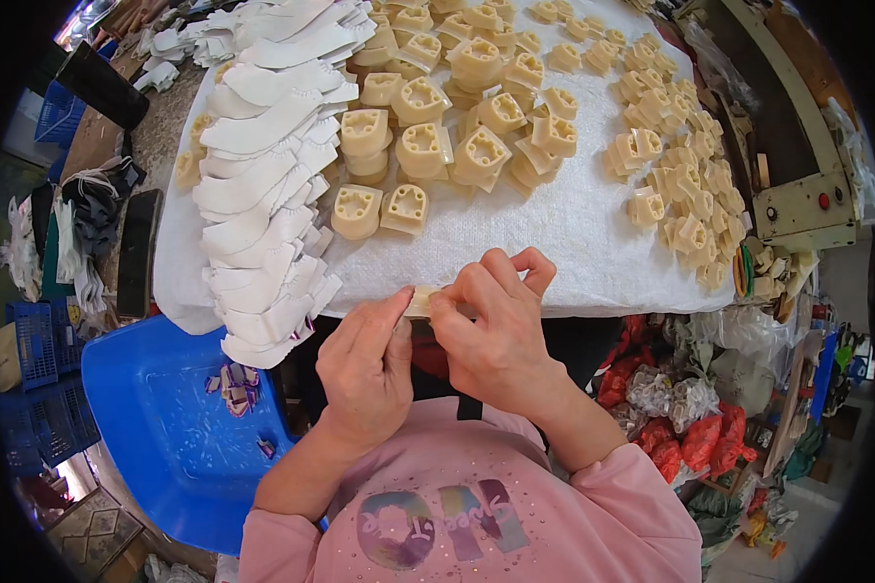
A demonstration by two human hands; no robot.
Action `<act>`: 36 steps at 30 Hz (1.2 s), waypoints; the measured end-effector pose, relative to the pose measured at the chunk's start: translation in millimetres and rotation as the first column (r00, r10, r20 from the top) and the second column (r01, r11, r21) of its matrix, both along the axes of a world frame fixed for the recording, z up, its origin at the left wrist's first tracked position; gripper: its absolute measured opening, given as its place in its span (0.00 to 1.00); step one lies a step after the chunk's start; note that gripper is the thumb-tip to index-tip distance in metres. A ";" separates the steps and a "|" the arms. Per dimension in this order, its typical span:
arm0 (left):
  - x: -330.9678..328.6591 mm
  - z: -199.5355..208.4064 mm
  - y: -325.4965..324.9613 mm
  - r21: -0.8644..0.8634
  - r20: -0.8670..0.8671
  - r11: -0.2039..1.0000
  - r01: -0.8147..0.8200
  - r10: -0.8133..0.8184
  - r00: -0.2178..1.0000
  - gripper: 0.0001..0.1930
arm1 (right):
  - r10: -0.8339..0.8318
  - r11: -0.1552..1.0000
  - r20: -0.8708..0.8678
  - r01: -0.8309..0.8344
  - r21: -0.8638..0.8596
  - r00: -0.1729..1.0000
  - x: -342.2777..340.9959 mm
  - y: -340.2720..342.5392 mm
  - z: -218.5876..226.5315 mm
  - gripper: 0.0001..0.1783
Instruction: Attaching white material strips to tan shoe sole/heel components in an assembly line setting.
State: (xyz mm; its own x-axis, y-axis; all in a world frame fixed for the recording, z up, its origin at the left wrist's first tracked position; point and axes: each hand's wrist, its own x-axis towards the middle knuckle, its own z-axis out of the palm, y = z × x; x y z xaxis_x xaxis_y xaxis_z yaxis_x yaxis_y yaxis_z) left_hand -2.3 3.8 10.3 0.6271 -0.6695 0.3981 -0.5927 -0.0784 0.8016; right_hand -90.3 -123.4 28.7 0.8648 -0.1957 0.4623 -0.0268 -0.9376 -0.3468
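Observation:
My left hand (362, 367) and my right hand (496, 330) meet just off the near edge of the covered table. Between their fingertips they pinch a small cream plastic shoe heel (419, 301), mostly hidden by the fingers. Beyond the hands, a pile of larger cream heels (423, 101) with holes in their D-shaped faces is stacked on the table. Smaller cream heels (690, 180) are heaped at the right. To the left of the large heels, a long overlapping row of white curved cut pieces (267, 160) reaches the near edge.
White woven sheeting (554, 253) covers the table. A blue plastic tub (185, 437) with purple-and-white scraps (238, 389) stands below left. A phone (140, 255) and a dark cylinder (104, 85) lie at the left. A machine with a red button (823, 200) is at right, above red bags (700, 442).

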 end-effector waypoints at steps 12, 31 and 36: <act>10.7 -14.5 -1.0 -0.249 -0.080 0.962 0.115 -0.139 0.987 0.06 | 0.168 0.864 0.257 -0.268 0.427 0.952 -3.3 -13.0 -19.4 0.15; 17.3 -10.2 2.5 -0.242 0.169 0.969 0.054 -0.013 0.986 0.13 | 0.162 0.934 0.194 -0.214 0.285 0.967 -1.3 -5.5 -1.8 0.15; 25.9 -15.2 4.5 -0.347 0.088 0.937 0.030 0.001 0.996 0.16 | -0.009 0.733 0.222 -0.144 0.664 0.975 -22.7 3.4 -18.9 0.12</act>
State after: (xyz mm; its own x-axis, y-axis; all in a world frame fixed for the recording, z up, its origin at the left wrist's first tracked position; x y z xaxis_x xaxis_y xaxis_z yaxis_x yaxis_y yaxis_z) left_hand 23.6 8.3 -4.9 0.5717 -0.4881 0.6595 -0.6593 0.2052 0.7233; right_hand -113.0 -120.0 9.8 0.7935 -0.4658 0.3918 0.1678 -0.4514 -0.8764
